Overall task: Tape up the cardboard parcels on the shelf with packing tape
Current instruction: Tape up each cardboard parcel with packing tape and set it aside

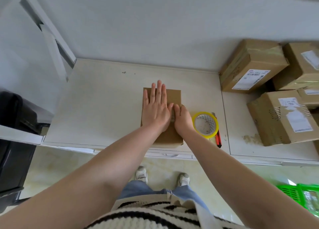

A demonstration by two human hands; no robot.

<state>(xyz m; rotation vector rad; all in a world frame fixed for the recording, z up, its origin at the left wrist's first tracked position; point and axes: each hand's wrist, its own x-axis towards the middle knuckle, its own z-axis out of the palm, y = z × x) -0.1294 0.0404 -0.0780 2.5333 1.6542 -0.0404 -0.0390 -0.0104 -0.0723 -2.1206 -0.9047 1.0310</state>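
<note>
Plain pale grey wall point(155, 21) behind, evenly lit by soft daylight. White shelf point(103, 99) running left to right against it, cream surface scuffed, with a small dark speck near the back and brownish stains toward the right. White metal frame point(51, 39) slanting up at the left corner. Black bin point(13, 142) at far left, beside and below the shelf edge. Glossy cream tiled floor point(60, 168) beneath, faintly mottled. Green plastic crate point(300, 194) on the floor at lower right, partly cut off by the edge.
</note>
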